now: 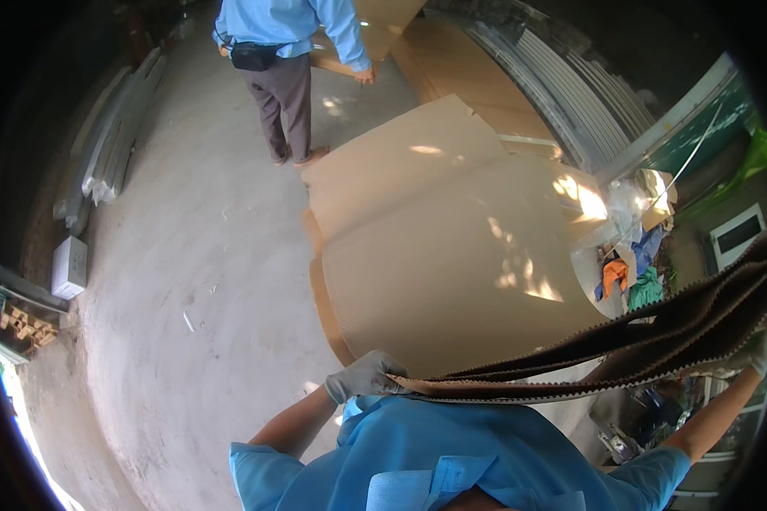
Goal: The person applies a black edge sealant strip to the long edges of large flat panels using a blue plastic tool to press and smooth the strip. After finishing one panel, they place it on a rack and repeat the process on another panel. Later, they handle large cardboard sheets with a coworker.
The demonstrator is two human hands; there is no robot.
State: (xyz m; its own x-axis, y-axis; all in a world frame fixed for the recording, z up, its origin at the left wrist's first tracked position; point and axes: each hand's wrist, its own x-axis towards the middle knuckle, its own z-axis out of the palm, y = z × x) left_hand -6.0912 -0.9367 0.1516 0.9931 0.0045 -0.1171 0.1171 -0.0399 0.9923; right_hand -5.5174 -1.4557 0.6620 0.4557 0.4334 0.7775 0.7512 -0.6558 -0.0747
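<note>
Several brown corrugated cardboard sheets (656,347) with zigzag-cut edges are held in front of my chest, bowed and fanned apart toward the right. My left hand (368,377), in a grey glove, is closed round their left end, where the sheets come together. At the far right my gloved right hand (764,351) grips the other end, its fingers mostly hidden at the dark rim of the view. Just beyond lies a large stack of flat cardboard sheets (452,247), dappled with sunlight, its lower layers showing along the left side.
Ahead, a person (281,51) in a blue shirt stands with one hand beside another cardboard sheet (383,25). Wrapped long bars (115,136) and a white box (69,267) line the left. Ribbed metal panels (554,94) and a heap of coloured cloths (635,272) lie right.
</note>
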